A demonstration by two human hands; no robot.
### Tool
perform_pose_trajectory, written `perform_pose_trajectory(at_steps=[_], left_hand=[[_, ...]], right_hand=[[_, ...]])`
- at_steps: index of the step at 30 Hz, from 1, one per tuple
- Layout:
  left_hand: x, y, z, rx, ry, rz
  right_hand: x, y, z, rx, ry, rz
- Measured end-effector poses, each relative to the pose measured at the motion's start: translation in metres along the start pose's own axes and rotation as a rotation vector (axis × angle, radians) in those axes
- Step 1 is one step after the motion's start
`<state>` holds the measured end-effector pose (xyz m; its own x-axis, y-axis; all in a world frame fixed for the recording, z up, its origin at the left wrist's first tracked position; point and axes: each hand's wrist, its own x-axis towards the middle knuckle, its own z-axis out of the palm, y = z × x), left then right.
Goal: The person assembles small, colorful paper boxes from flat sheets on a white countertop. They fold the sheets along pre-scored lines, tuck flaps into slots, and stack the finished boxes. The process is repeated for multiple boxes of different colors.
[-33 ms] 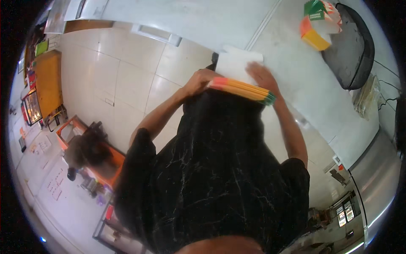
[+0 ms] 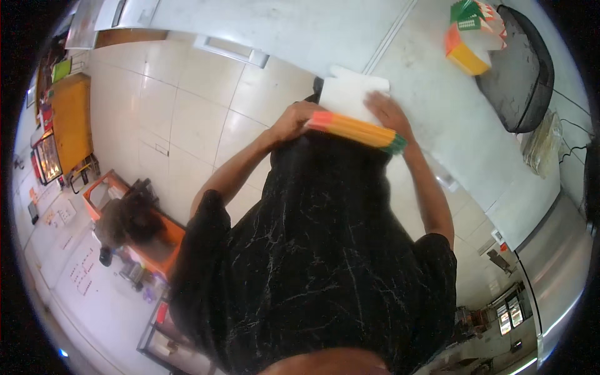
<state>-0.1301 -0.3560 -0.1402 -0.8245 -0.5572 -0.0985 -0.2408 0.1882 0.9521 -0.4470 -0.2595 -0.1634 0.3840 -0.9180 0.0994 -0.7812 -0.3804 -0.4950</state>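
Note:
My left hand (image 2: pixel 295 122) grips the left end of a stack of flat-folded paper cartons (image 2: pixel 353 131) held in front of my black shirt. Their edges show red at the left, orange-yellow in the middle and green at the right. Beyond them lies a white, notched card panel (image 2: pixel 350 87); whether it belongs to the top carton I cannot tell. My right hand (image 2: pixel 387 111), a little blurred, reaches over the panel's right part with fingers stretched out. The underside of the stack and most of my left fingers are hidden.
Along the far and right side runs a pale counter (image 2: pixel 431 106). On it stand colourful cartons (image 2: pixel 469 40) in red, yellow and green, beside a dark grey bag (image 2: pixel 515 72) and a clear plastic packet (image 2: pixel 540 147). Behind me at left is an orange crate (image 2: pixel 165 231).
The stack has tilted slightly, showing a little more of the cartons' edges. My right hand has shifted very little; my left keeps its grip.

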Motion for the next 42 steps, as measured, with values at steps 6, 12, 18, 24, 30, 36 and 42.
perform_pose_trajectory(at_steps=[6, 12, 18, 24, 30, 36, 42], left_hand=[[0.038, -0.022, -0.016, 0.536, -0.06, 0.196], [0.062, -0.034, -0.014, 0.117, -0.062, -0.177], [0.078, -0.038, -0.018, 0.582, -0.04, 0.087], [0.087, -0.014, -0.017, 0.344, 0.073, 0.072], [0.11, 0.038, -0.041, -0.666, 0.265, -0.524], [0.149, 0.045, -0.06, -0.408, 0.272, -0.243], [0.183, 0.052, -0.091, -0.174, 0.447, -0.252]], right_hand=[[-0.006, -0.003, -0.003, 0.625, -0.096, 0.439], [0.019, -0.011, -0.028, 0.495, -0.251, 0.54], [0.026, 0.001, -0.032, 0.468, -0.279, 0.579], [0.019, -0.001, -0.027, 0.527, 0.147, 0.428], [0.052, -0.009, -0.058, -0.225, 0.303, 0.056], [0.092, 0.008, -0.089, -0.29, 0.195, 0.059], [0.132, 0.027, -0.16, -0.278, 0.44, 0.093]])
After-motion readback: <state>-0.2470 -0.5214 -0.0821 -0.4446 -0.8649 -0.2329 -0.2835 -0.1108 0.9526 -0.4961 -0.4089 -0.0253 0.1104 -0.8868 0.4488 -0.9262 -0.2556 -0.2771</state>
